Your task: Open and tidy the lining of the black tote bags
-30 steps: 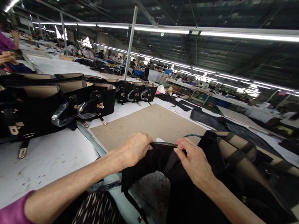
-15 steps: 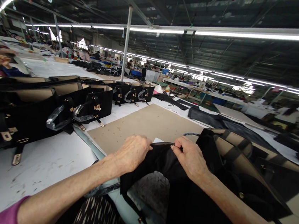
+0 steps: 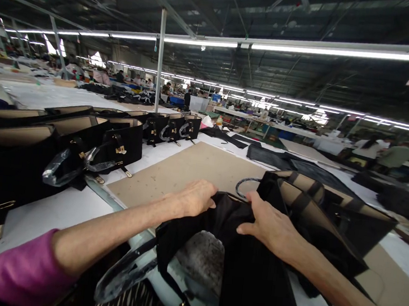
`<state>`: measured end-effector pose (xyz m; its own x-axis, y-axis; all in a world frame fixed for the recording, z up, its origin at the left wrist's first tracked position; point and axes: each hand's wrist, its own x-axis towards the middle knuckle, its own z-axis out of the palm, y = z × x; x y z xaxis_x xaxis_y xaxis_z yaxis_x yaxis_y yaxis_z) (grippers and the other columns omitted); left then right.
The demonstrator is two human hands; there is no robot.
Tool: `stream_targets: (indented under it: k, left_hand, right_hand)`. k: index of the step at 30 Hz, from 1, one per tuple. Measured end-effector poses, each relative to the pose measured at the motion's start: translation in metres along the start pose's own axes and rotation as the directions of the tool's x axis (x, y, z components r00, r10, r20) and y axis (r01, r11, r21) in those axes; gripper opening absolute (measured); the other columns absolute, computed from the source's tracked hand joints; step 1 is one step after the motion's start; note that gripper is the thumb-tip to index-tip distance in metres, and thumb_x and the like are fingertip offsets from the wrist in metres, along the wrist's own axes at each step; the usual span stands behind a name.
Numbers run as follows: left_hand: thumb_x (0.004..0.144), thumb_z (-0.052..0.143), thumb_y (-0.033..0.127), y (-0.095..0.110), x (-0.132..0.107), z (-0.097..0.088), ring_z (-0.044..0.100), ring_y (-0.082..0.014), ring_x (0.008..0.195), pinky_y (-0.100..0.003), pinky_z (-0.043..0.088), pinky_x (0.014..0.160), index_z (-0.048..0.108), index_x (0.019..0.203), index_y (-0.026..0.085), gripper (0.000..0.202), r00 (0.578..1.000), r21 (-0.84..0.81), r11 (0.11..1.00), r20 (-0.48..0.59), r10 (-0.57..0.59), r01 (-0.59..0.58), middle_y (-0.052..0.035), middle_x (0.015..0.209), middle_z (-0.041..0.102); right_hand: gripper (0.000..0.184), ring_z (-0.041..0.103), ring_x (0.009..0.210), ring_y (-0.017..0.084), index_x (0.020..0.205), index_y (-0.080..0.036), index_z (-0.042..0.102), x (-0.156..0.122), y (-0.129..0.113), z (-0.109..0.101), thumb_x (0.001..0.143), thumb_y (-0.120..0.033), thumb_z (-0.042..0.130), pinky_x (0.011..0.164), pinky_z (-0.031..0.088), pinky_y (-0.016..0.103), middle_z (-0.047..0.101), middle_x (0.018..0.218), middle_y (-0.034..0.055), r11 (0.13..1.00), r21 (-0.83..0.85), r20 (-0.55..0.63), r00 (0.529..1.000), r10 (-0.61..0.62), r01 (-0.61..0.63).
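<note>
A black handbag [image 3: 257,280] lies before me, partly over my lap, its top edge toward the table. My left hand [image 3: 197,198] pinches that edge left of its middle. At the right part of the edge is my right hand [image 3: 270,223], thumb and fingers spread apart against the black cloth. A plastic-wrapped handle [image 3: 126,271] hangs at the bag's left side. Through a gap in the bag shows a grey, stained patch [image 3: 203,255]. Another black bag with a beige lining [image 3: 298,202] stands open just beyond my right hand.
Several black handbags with gold clasps [image 3: 120,150] stand in rows on the white table [image 3: 55,215] at left. A beige board [image 3: 188,163] lies ahead. Black flat pieces [image 3: 273,158] are spread behind it. A metal post [image 3: 159,60] rises farther back. People work in the distance.
My right hand's thumb and fingers have parted from their pinch on the bag's edge. My left hand stays at the edge. The view has turned slightly right.
</note>
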<state>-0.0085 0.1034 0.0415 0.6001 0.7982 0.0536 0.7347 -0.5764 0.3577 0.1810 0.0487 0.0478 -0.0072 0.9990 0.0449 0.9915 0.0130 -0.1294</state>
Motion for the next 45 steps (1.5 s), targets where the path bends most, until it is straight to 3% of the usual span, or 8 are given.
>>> stream_targets:
  k: [6, 10, 16, 23, 27, 32, 39, 45]
  left_hand:
    - [0.071, 0.054, 0.034, -0.01, 0.016, 0.001, 0.055, -0.0145, 0.069, -0.02, 0.037, 0.056, 0.061, 0.083, 0.02, 0.019, 0.997, -0.071, 0.995, -0.005, 0.074, -0.074, -0.0007, 0.073, 0.06]
    - [0.071, 0.055, 0.032, -0.008, 0.028, 0.001, 0.052, -0.0123, 0.065, -0.019, 0.036, 0.057, 0.062, 0.083, 0.02, 0.019, 0.991, -0.148, 0.98, 0.001, 0.133, -0.131, 0.0017, 0.065, 0.057]
    - [0.073, 0.051, 0.026, -0.007, 0.032, 0.0, 0.046, -0.0095, 0.058, -0.017, 0.035, 0.056, 0.065, 0.076, 0.018, 0.016, 0.98, -0.196, 0.961, 0.01, 0.2, -0.195, 0.0034, 0.056, 0.05]
    - [0.073, 0.05, 0.025, -0.014, 0.038, -0.002, 0.046, -0.009, 0.06, -0.016, 0.035, 0.057, 0.064, 0.074, 0.016, 0.017, 0.959, -0.341, 0.917, 0.111, 0.259, -0.208, 0.0041, 0.059, 0.052]
    - [0.073, 0.048, 0.026, -0.015, 0.042, 0.0, 0.045, -0.0089, 0.06, -0.017, 0.034, 0.057, 0.064, 0.076, 0.016, 0.019, 0.966, -0.354, 0.916, 0.103, 0.237, -0.187, 0.0041, 0.059, 0.051]
    - [0.073, 0.047, 0.028, -0.009, 0.041, 0.003, 0.044, -0.0089, 0.057, -0.017, 0.032, 0.053, 0.064, 0.076, 0.015, 0.022, 0.979, -0.313, 0.936, 0.07, 0.19, -0.159, 0.0039, 0.055, 0.047]
    - [0.074, 0.046, 0.024, -0.002, 0.033, 0.001, 0.041, -0.008, 0.052, -0.017, 0.03, 0.048, 0.062, 0.068, 0.013, 0.02, 0.987, -0.238, 0.959, 0.023, 0.161, -0.151, 0.0036, 0.051, 0.043]
    - [0.075, 0.046, 0.026, -0.003, 0.033, 0.001, 0.044, -0.0091, 0.056, -0.017, 0.033, 0.054, 0.063, 0.073, 0.015, 0.02, 0.979, -0.205, 0.961, 0.039, 0.199, -0.187, 0.003, 0.054, 0.048]
  right_hand:
    - [0.025, 0.054, 0.088, 0.021, 0.092, -0.024, 0.053, -0.005, 0.016, -0.004, 0.07, -0.036, 0.053, 0.064, 0.035, 0.027, 0.06, 0.092, 0.0028, 0.991, 0.094, 0.037, 0.995, 0.096, -0.099]
    - [0.014, 0.054, 0.08, 0.019, 0.079, -0.022, 0.058, -0.002, 0.011, -0.005, 0.073, -0.032, 0.05, 0.062, 0.034, 0.025, 0.061, 0.081, 0.0019, 0.993, 0.113, -0.003, 1.0, 0.025, -0.025]
    - [0.02, 0.051, 0.061, 0.013, 0.07, -0.021, 0.057, 0.004, 0.028, -0.006, 0.079, -0.032, 0.042, 0.054, 0.032, 0.022, 0.055, 0.061, -0.0022, 0.964, 0.197, -0.021, 0.984, -0.179, 0.18]
    - [0.022, 0.046, 0.057, 0.011, 0.065, -0.02, 0.052, 0.014, 0.042, -0.007, 0.08, -0.032, 0.041, 0.052, 0.032, 0.02, 0.048, 0.057, -0.0048, 0.933, 0.256, 0.024, 0.963, -0.268, 0.253]
    - [0.023, 0.051, 0.063, 0.013, 0.067, -0.02, 0.053, 0.019, 0.038, -0.009, 0.082, -0.032, 0.039, 0.057, 0.033, 0.022, 0.054, 0.062, -0.0032, 0.951, 0.144, 0.035, 0.959, -0.28, 0.272]
    - [0.014, 0.055, 0.079, 0.017, 0.087, -0.023, 0.055, 0.025, 0.027, -0.006, 0.077, -0.033, 0.052, 0.064, 0.034, 0.024, 0.061, 0.08, -0.0002, 0.924, -0.114, -0.063, 0.926, -0.372, 0.364]
    - [0.021, 0.054, 0.063, 0.015, 0.077, -0.022, 0.055, 0.029, 0.014, 0.001, 0.082, -0.039, 0.043, 0.055, 0.029, 0.023, 0.059, 0.064, -0.0004, 0.899, -0.195, -0.055, 0.911, -0.41, 0.393]
    - [0.026, 0.047, 0.054, 0.011, 0.069, -0.019, 0.053, 0.029, 0.018, 0.0, 0.085, -0.033, 0.038, 0.055, 0.029, 0.022, 0.05, 0.054, -0.0019, 0.906, -0.074, -0.049, 0.905, -0.422, 0.418]
